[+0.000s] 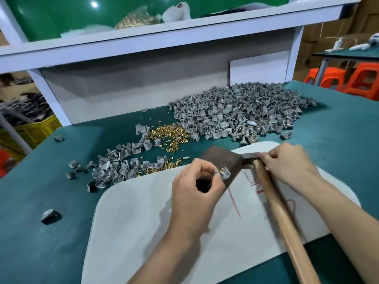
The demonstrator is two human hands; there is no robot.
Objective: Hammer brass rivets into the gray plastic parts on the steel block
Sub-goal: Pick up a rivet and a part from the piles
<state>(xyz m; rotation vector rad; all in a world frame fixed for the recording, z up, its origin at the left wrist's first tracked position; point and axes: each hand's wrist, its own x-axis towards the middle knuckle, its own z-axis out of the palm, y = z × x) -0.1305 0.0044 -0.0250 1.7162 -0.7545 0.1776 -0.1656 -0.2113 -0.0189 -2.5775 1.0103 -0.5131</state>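
Note:
My left hand [194, 187] pinches a gray plastic part [224, 172] with a brass rivet in it, just in front of the dark steel block [221, 158]. My right hand [287, 162] grips the hammer near its metal head [251, 156], right of the block. The wooden handle [281, 214] runs down toward the lower right. A big heap of gray parts [235, 115] lies behind the block. Loose brass rivets [168, 136] are scattered to its left, with a smaller group of gray parts [119, 165] beside them.
A white board [143, 232] with red marks lies under my hands on the green table mat [41, 201]. One stray gray part [50, 215] sits at the left. A white shelf frame [143, 44] stands behind. Orange stools [348, 80] stand at the far right.

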